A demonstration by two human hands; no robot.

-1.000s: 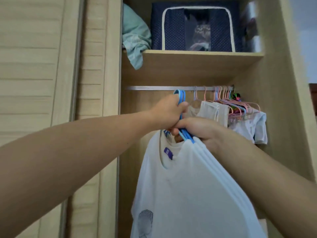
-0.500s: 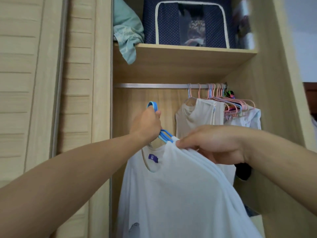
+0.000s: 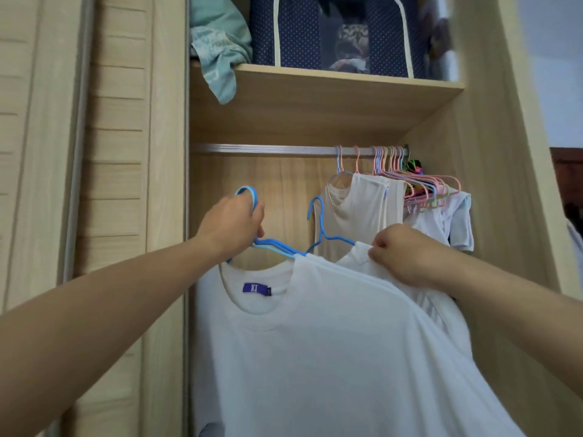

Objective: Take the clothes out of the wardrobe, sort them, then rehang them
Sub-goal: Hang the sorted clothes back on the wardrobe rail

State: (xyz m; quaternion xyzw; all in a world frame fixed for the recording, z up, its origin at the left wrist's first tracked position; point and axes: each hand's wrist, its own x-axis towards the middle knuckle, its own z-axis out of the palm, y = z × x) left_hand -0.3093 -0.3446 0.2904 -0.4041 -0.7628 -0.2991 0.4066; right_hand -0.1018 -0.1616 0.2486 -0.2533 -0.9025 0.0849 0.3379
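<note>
Up close, I am looking into an open wardrobe with both bare arms reaching in. My left hand is gripping a bundle of blue hangers at the necks, fingers curled round them, the hooks poking above the knuckles and well below the metal rail. A white T-shirt with a purple neck label is hanging from that bundle. My right hand is pinching the shoulder of a second white shirt, fingers closed on the fabric, just right of a separate blue hanger hook. At the rail's right end, a cream vest and pastel hangers are crowding together. On the shelf above are sitting a navy storage box and crumpled teal cloth.
</note>
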